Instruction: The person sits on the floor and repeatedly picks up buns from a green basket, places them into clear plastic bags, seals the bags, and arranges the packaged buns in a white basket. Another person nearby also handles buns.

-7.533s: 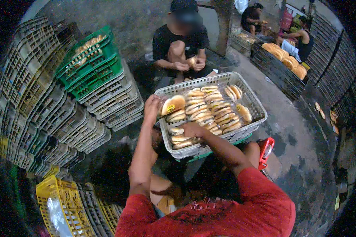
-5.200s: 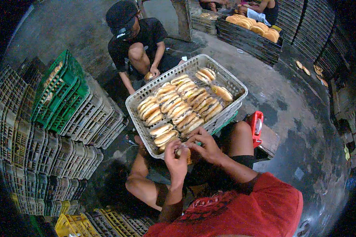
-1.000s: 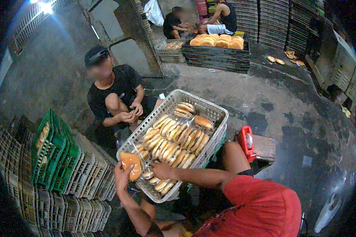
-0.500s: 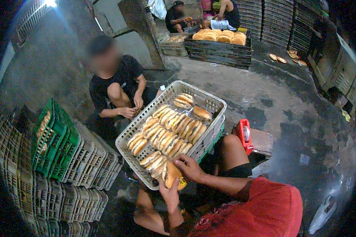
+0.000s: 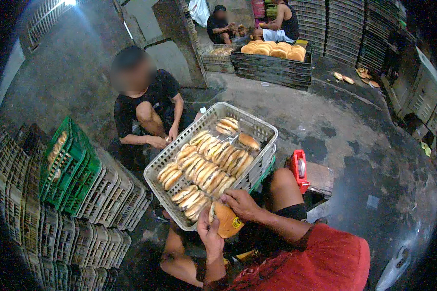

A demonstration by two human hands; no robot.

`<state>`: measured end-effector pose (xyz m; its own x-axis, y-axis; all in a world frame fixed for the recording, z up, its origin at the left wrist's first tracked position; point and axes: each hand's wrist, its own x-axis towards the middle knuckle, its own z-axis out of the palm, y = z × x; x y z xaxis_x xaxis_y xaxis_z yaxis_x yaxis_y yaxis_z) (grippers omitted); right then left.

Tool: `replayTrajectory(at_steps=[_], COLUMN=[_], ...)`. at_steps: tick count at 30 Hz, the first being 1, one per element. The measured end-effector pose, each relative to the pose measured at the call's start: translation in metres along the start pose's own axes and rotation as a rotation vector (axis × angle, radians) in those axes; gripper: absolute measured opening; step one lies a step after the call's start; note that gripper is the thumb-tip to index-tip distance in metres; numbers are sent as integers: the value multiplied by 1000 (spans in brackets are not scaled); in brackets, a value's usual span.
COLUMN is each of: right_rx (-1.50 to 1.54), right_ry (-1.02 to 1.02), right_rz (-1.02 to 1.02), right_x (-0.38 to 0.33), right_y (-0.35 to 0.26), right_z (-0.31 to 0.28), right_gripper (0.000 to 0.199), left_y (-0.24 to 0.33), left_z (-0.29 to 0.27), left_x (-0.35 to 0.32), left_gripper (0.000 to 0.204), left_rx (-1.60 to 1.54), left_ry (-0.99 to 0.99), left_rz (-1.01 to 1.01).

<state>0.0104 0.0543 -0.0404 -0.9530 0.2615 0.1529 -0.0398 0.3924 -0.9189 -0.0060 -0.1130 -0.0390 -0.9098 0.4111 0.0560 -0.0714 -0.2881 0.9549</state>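
A round filled bun with a browned top and a small round yellow sticker is held over the near corner of a grey plastic crate. My left hand grips its left edge between thumb and fingers. My right hand is closed on its upper right edge; some fingertips are hidden behind the bun. Inside the crate, filled buns stand on edge in rows, dark filling showing at their cut sides. One single bun lies near the crate's right wall.
A red tape dispenser stands right of my knee. Stacked grey crates and a green crate are at left. Across the crate squats a co-worker. Farther back, buns fill a dark crate, with two people behind.
The bun has moved slightly right and turned, so its browned top and sticker now face up more fully. My right hand has shifted right with it. The view has moved slightly.
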Motion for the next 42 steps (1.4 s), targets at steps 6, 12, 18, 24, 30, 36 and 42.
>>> replayTrajectory(at_steps=[6,12,18,24,30,36,42], right_rx=[358,541,315,337,357,293,275], right_ry=[-99,-243,-89,-99,-170,-27,65], right_rz=[140,174,-12,-164,-111,21,-38], right_x=[-3,-9,-16,-22,-18,-21,-23], right_y=[16,12,-5,-10,8,18,12], right_z=[-2,7,-9,-22,-23,-17,-9], right_gripper=[40,31,24,16,17,15,11], left_y=[4,-4,-3,-6,-11,-11,-16], left_z=[-4,-7,0,5,10,21,29], left_x=[3,-3,0,4,15,13,15], left_gripper=[82,72,63,36,10,16,13], left_rx=[-392,-68,-61,-231,26,571,334], left_ry=[-180,-109,-27,-101,-20,30,160], left_rz=[43,89,47,77,-63,144,-36])
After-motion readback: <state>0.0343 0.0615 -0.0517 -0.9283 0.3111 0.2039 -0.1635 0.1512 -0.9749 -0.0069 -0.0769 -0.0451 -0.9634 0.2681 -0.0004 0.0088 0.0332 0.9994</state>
